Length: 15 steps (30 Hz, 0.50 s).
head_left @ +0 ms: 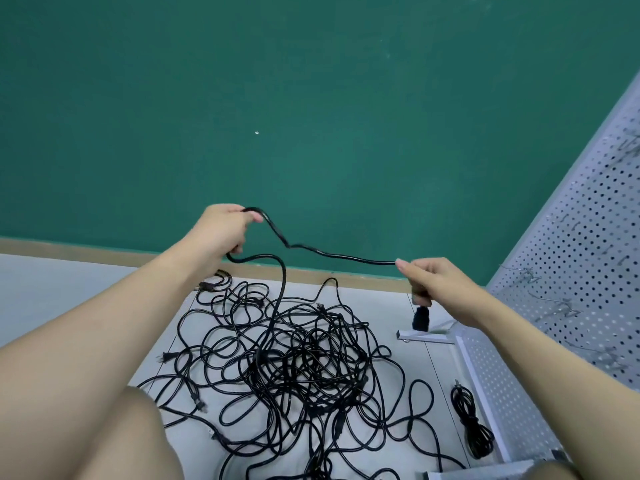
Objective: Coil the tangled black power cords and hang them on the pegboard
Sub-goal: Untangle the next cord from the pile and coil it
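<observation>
Both hands (221,233) gripping one cord (332,254)

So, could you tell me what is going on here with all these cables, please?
A person is working one black power cord out of a tangled pile of cords on the floor. The left hand grips the cord raised, and the right hand holds it near its plug end. The rest trails down into the pile. One coiled cord lies beside the pegboard, on which no cords are visible.
</observation>
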Motion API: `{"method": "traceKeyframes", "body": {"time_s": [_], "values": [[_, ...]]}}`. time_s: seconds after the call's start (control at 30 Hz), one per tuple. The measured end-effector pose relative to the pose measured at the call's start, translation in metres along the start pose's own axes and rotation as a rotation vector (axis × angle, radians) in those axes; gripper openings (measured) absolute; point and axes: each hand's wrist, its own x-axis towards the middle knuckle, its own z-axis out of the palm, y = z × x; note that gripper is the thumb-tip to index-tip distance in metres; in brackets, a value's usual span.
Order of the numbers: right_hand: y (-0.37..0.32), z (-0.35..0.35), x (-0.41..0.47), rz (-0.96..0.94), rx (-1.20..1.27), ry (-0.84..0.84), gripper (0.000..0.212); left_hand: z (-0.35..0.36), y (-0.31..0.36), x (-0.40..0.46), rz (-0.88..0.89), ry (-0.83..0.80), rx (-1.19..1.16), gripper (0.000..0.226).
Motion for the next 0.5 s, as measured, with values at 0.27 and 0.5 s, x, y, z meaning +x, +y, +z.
{"method": "traceKeyframes", "body": {"time_s": [0.27,0.5], "values": [[-0.053,0.028,-0.015,-0.153,0.418,-0.215,0.028,0.019,0.004,-0.032,0.341,-0.43,0.348,0.057],[-0.098,0.037,-0.031,-0.188,0.794,-0.142,0.032,0.059,0.006,-0.062,0.273,-0.908,0.254,0.032]]}}
